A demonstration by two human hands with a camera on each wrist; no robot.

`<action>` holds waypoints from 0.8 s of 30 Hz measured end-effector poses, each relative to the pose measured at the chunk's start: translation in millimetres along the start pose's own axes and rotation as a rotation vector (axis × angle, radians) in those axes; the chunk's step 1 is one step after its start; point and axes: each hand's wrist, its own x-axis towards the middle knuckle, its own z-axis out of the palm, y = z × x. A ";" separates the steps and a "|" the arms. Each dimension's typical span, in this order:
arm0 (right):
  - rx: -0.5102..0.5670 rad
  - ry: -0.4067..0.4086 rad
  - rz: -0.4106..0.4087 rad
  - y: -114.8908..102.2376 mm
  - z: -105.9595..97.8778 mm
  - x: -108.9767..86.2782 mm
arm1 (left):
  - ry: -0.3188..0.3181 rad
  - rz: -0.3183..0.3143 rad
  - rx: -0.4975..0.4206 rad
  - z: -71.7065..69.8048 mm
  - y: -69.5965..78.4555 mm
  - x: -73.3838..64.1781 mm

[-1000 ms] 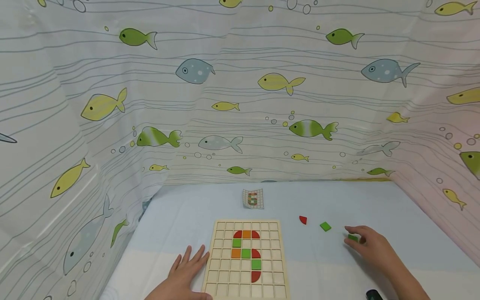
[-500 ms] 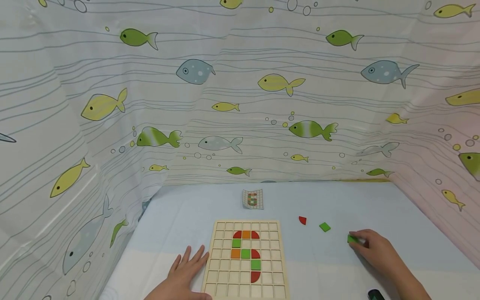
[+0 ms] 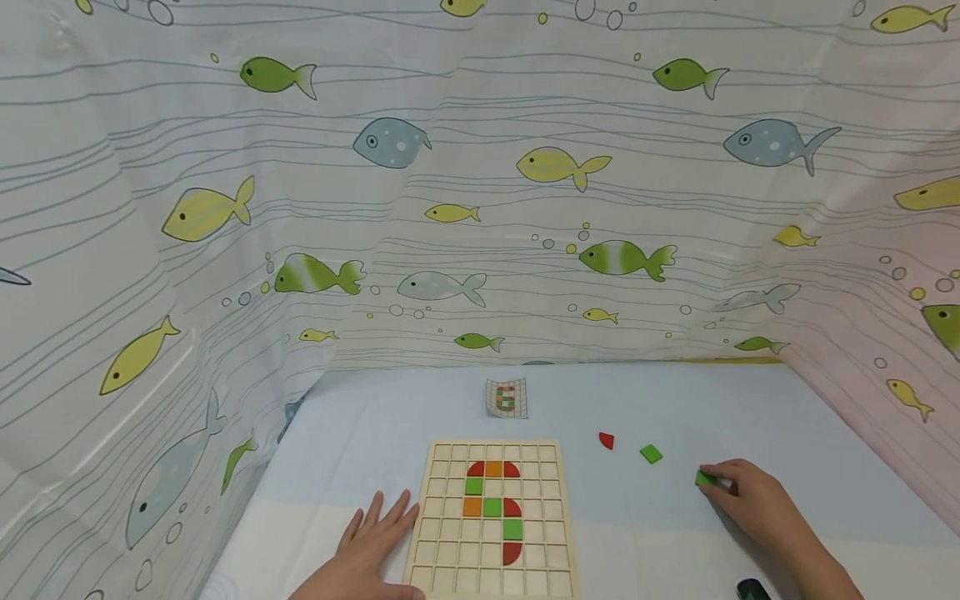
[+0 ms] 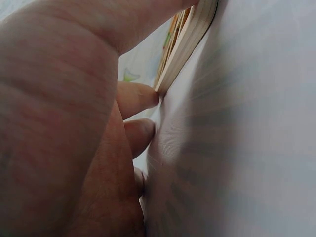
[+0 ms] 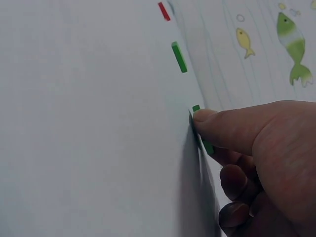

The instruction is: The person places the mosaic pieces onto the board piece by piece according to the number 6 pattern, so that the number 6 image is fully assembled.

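My right hand [image 3: 750,498] pinches a green square tile [image 3: 703,478] between thumb and fingers, low over the table at the right. In the right wrist view the thumb covers part of that green tile [image 5: 209,147]. My left hand [image 3: 367,542] lies with fingers spread, its thumb and index finger at the left edge of a wooden grid board [image 3: 540,508]. Red quarter-round, orange and green tiles fill some of the board's cells in a curved figure. The left wrist view shows fingertips right at the board's side [image 4: 185,44].
Another green tile [image 3: 651,453] and a red quarter-round tile [image 3: 606,440] lie between the board and my right hand. A small pattern card [image 3: 506,398] stands behind the board. A black object [image 3: 752,589] sits at the front right. Fish-printed curtains [image 3: 480,250] enclose the table.
The right thumb and fingers have come together on the green tile they were spread around, and the hand has shifted very slightly. The left hand and board stay put.
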 end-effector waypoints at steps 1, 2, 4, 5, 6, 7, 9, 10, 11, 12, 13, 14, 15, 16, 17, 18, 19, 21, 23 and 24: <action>0.000 0.003 0.005 -1.2 -0.3 0.1 | 0.001 0.000 -0.002 0.1 -0.2 0.1; 0.002 0.004 0.008 -2.5 -0.6 0.3 | 0.002 0.000 -0.001 0.2 -0.5 0.3; 0.010 0.002 0.012 -5.9 -1.4 0.7 | 0.004 0.005 0.001 0.4 -1.1 0.3; 0.015 0.000 0.013 -7.8 -1.8 0.9 | 0.004 0.009 0.003 0.4 -1.4 0.3; 0.019 -0.002 0.013 -9.7 -2.3 1.2 | 0.004 0.013 0.008 0.3 -1.6 0.1; 0.024 -0.004 0.013 -11.9 -2.8 1.3 | 0.003 0.017 0.011 0.4 -1.9 -0.1; 0.031 -0.011 0.007 -16.0 -4.0 1.3 | 0.005 0.025 0.022 0.3 -2.2 -0.4; 0.032 -0.011 0.002 -18.0 -4.5 1.4 | 0.006 0.030 0.027 0.3 -2.3 -0.5; 0.033 -0.012 -0.004 -20.1 -5.3 1.6 | 0.006 0.032 0.029 0.1 -2.2 -0.7; 0.034 -0.013 -0.009 -22.3 -5.9 1.8 | 0.008 0.034 0.032 0.1 -2.2 -0.9; 0.035 -0.014 -0.014 -24.5 -6.4 2.0 | 0.009 0.035 0.030 0.0 -2.1 -0.9; 0.033 -0.015 -0.018 -26.4 -6.7 2.6 | 0.011 0.036 0.032 -0.1 -2.0 -0.8; 0.035 -0.018 -0.023 -28.5 -6.8 3.1 | 0.012 0.037 0.033 -0.3 -1.8 -0.7; 0.037 -0.021 -0.028 -30.6 -6.7 3.6 | 0.011 0.036 0.033 -0.4 -1.6 -0.6; 0.038 -0.024 -0.032 -32.7 -6.2 4.3 | 0.011 0.034 0.033 -0.6 -1.3 -0.6; 0.039 -0.026 -0.036 -34.7 -5.4 4.8 | 0.009 0.033 0.033 -0.8 -1.1 -0.5; 0.040 -0.029 -0.041 -36.8 -4.4 5.4 | 0.006 0.031 0.028 -1.0 -0.8 -0.3; 0.043 -0.036 -0.051 -41.4 -2.4 6.2 | 0.001 0.028 0.022 -1.4 -0.4 -0.2; 0.046 -0.043 -0.063 -46.5 -0.7 6.9 | 0.000 0.028 0.018 -1.6 -0.2 -0.3; 0.050 -0.047 -0.072 -49.4 -0.2 7.0 | 0.000 0.029 0.016 -1.6 -0.2 -0.3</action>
